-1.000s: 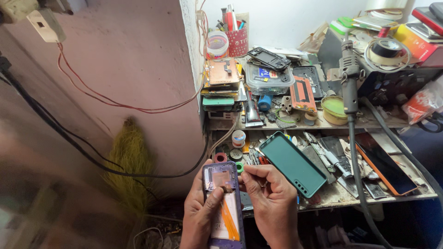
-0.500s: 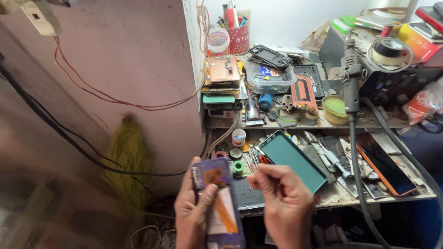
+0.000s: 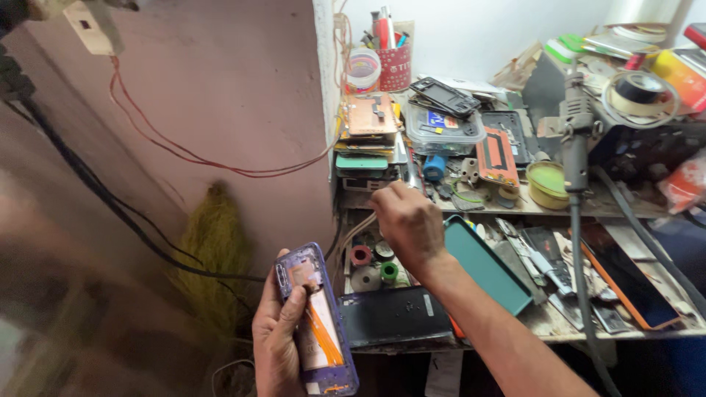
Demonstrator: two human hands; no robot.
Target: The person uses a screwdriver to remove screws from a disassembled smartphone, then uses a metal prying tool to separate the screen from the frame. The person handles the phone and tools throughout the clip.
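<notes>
My left hand (image 3: 278, 340) grips an opened purple phone frame (image 3: 318, 323) with orange ribbon cables showing inside, held upright low in the view beside the workbench. My right hand (image 3: 407, 222) is stretched forward over the bench toward the stacked parts at the shelf edge, fingers curled and close together; I cannot see anything in it. A dark phone back panel (image 3: 394, 316) lies flat on the bench just below that arm. A teal phone cover (image 3: 488, 262) lies to the arm's right.
The bench (image 3: 581, 327) is crowded: small tape rolls (image 3: 371, 265), tools, an orange-rimmed phone (image 3: 629, 277), a clear parts box (image 3: 443, 129), a red pen cup (image 3: 395, 70), a green tin (image 3: 548, 184). A rotary tool (image 3: 576, 140) hangs over it. Wires run along the pink wall (image 3: 220, 110).
My right hand left the purple phone and reached forward and up over the bench. My left hand keeps the phone, shifted slightly left and down.
</notes>
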